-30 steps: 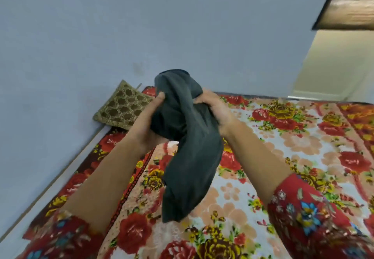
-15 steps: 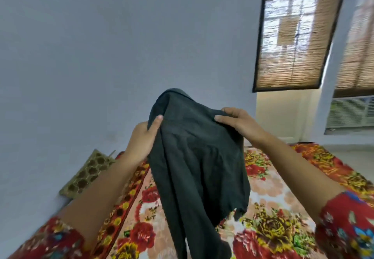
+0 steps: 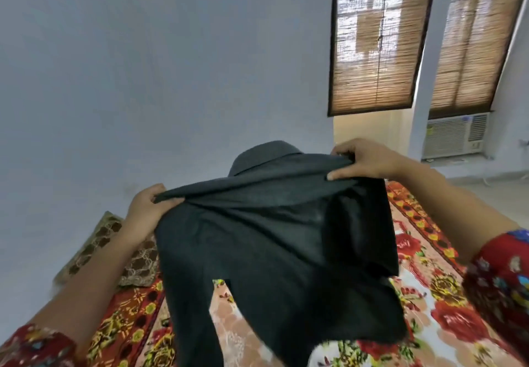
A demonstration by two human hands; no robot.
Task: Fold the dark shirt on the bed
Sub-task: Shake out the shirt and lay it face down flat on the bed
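Observation:
The dark grey shirt (image 3: 266, 246) hangs in the air above the bed (image 3: 446, 318), spread wide between both hands, its collar humped up at the top. My left hand (image 3: 146, 209) pinches the shirt's left shoulder edge. My right hand (image 3: 363, 160) grips the right shoulder edge, a little higher. The shirt's body and a sleeve dangle down toward the floral bedsheet and hide the middle of the bed.
A brown patterned pillow (image 3: 106, 249) lies against the blue wall (image 3: 143, 80) at the bed's left. Two windows with bamboo blinds (image 3: 375, 43) and an air conditioner (image 3: 455, 134) are at the back right.
Both hands have moved apart and lifted, spreading the bunched shirt out wide by its shoulders. The view has tilted up toward the windows.

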